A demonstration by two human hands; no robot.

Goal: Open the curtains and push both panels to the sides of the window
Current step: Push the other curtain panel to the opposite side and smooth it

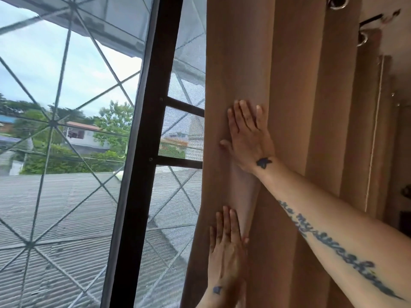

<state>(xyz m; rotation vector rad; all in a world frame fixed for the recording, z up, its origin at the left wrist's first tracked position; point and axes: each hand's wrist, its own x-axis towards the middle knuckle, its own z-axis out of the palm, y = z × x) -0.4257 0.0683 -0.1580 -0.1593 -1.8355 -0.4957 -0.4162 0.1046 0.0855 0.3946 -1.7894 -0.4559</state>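
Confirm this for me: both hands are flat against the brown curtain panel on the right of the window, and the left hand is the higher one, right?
Not quite. The head view shows the right hand higher; the left hand is below it. Both hands do lie flat, fingers spread, against the brown curtain panel on the right of the window.

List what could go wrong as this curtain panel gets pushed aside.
1. Both the left hand and right hand lie flat and open on the curtain panel, gripping nothing, so they may slide over the fabric.
2. A hard shove might strain the grommets near the top.
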